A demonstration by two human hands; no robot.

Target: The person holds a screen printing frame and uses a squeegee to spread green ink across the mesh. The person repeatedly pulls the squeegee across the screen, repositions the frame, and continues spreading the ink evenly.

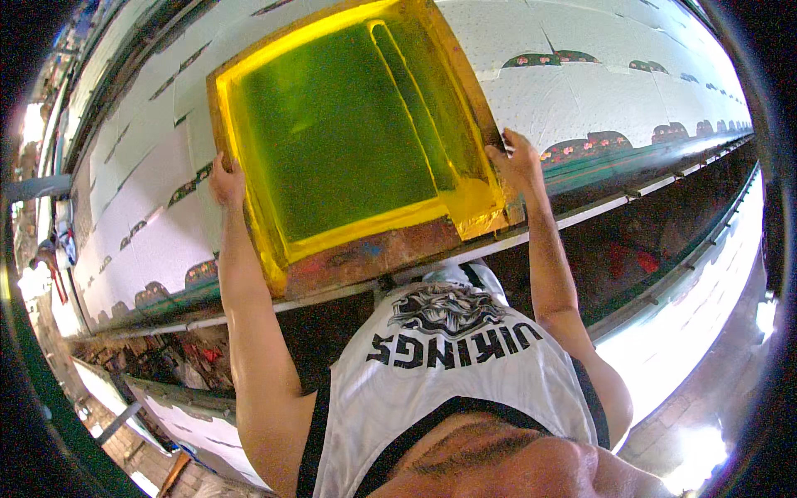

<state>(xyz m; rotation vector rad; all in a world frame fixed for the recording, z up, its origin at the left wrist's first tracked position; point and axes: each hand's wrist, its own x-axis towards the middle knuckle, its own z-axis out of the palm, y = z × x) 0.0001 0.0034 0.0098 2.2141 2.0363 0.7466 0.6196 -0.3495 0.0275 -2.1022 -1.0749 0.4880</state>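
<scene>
A large wooden screen-printing frame (378, 253) with a green mesh and yellow-taped borders lies flat on a long white printing table (141, 216). My left hand (226, 179) grips the frame's left side. My right hand (515, 158) grips its right side. A long squeegee (415, 100) rests inside the frame, toward the right of the mesh. White fabric pieces with dark printed arches (585, 148) lie in a row along the table.
The table runs left and right with a metal rail (631, 195) along its near edge. Below it is a dark shelf with stained clutter (166, 357). A second long table (706, 282) stands at the right, and bright floor lies beyond.
</scene>
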